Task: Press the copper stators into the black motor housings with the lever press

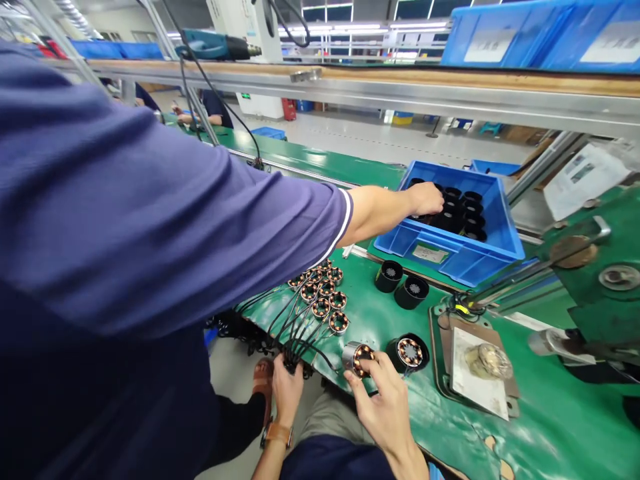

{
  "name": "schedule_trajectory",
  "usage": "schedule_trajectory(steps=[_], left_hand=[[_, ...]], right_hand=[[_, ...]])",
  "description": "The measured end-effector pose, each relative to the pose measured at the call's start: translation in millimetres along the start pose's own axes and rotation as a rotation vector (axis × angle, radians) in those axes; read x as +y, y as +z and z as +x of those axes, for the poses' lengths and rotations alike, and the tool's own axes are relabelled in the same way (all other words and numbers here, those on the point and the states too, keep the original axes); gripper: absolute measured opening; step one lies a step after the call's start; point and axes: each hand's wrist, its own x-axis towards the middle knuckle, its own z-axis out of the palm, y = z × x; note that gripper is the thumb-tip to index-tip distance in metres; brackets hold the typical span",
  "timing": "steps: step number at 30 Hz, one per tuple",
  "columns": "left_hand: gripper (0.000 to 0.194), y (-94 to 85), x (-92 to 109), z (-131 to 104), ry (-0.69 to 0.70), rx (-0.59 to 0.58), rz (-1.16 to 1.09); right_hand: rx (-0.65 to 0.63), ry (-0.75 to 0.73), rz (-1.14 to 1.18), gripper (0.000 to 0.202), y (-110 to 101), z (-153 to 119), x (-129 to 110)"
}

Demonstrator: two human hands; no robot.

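My left hand [289, 385] is closed around a bundle of black cables [295, 350] at the bench's front edge. The cables fan out towards several motor stators [321, 307], metal rings with copper coils, grouped on the green mat. My right hand [384, 403] grips another stator [353, 355] between thumb and fingers, tipped so its coils face right. Just right of that hand stands a black motor housing [423, 353] with a copper-wound stator [410, 351] inside it. Two more black housings [389, 275] stand farther back.
A co-worker's arm [373, 207] crosses from the left, its hand [426, 198] in a blue bin [465, 260] of black housings. A green press [595, 280] with a base plate [475, 373] stands at right. Above runs a shelf [375, 77] with blue bins [500, 33] and a power tool [213, 45].
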Motion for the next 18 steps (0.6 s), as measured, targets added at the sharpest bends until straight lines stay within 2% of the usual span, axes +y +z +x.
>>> schedule_trajectory(steps=[2, 4, 8, 13, 18], left_hand=[[0.027, -2.9, -3.4, 2.8, 0.028, -0.050, 0.007], [0.027, -13.8, -7.4, 3.3, 0.061, -0.094, 0.008], [0.033, -49.2, -14.6, 5.2, 0.103, -0.147, -0.002], [0.038, -86.8, -12.8, 26.2, 0.113, -0.197, 0.000], [0.033, -100.0, -1.3, 44.0, 0.082, -0.252, 0.004]], right_hand=[[-0.005, 0.002, 0.013, 0.007, 2.8, -4.8, 0.0], [0.000, 0.012, 0.014, 0.007, 5.5, -8.6, 1.2], [0.030, 0.025, -0.013, 0.008, 9.0, -11.7, 6.5], [0.046, -0.039, 0.010, 0.006, 8.6, -12.3, 9.3], [0.135, -0.181, 0.089, 0.004, 0.9, -17.7, -5.5]])
